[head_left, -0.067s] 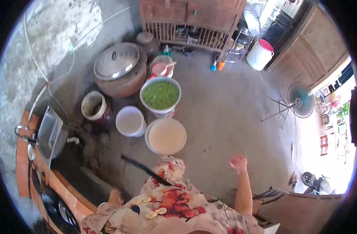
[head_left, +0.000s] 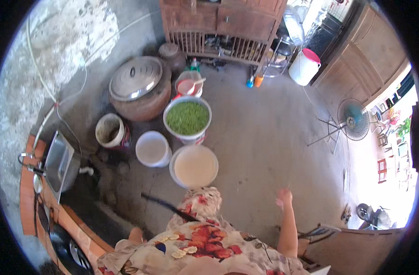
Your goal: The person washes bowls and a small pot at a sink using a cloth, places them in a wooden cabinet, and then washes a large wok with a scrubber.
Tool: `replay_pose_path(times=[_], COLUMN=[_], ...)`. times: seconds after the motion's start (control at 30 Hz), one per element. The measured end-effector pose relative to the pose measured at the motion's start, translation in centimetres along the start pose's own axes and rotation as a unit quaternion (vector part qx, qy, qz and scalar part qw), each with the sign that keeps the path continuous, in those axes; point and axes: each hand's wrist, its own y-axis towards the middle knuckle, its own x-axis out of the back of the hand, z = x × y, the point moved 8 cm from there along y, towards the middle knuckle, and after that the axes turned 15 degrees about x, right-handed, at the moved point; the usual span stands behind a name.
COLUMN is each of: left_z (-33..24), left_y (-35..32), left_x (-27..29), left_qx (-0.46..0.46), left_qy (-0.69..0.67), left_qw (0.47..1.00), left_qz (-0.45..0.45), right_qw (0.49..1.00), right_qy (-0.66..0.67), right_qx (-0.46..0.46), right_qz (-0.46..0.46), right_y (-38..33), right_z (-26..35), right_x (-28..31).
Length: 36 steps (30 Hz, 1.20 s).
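Note:
My right hand (head_left: pixel 284 197) hangs out to the right above the concrete floor, with nothing in it; its fingers look loosely apart, though slightly blurred. Of my left arm, only a bit of skin (head_left: pixel 136 235) shows beside my flowered clothing, and the fingers cannot be made out. In front of my knee stands a wide tub of pale, cloudy liquid (head_left: pixel 195 167), touched by neither hand. Just beyond it, a basin heaped with chopped greens (head_left: pixel 188 118) rests on a bucket. A white bucket (head_left: pixel 152 149) stands to the left of the tub.
Farther left are a stained bucket (head_left: pixel 111 130) and a big lidded clay jar (head_left: pixel 140 103). A metal sink (head_left: pixel 59 160) lines the left wall. A wooden cabinet (head_left: pixel 223 27) stands at the back; a standing fan (head_left: pixel 351 120) and a white bucket with a pink lid (head_left: pixel 303 68) are at right.
The view has tilted slightly, so the tub and buckets sit a little lower. My right hand is also slightly lower, its fingers less curled.

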Motion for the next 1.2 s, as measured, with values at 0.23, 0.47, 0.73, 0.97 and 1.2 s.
replay_pose_path(times=[0.23,0.47,0.73,0.97,1.2], left_z=[-22.4,-54.9,-75.5,-88.9,-99.0], left_y=[-8.6,-50.2,-91.4,-105.8,-107.2], left_x=[-12.0,-26.5,-15.0,-1.9,5.2], left_qx=[-0.187,-0.441,-0.762,-0.705,-0.540], left_qy=[0.179,-0.152,-0.094,-0.354,-0.428], left_qw=[0.964,0.831,0.639,0.510,0.629], left_qz=[0.063,0.302,-0.045,-0.343,-0.360], right_qw=[0.949,0.949,0.876,0.935,0.901], right_qy=[-0.309,-0.311,-0.463,-0.319,-0.355], right_qx=[0.032,0.039,0.100,0.016,0.208], right_qz=[-0.054,-0.015,0.087,0.156,0.139], right_y=[8.1,20.2,33.2,45.8,74.0], right_z=[0.3,5.7,2.4,9.5,33.0], right_x=[8.3,16.6,14.5,9.8,9.5])
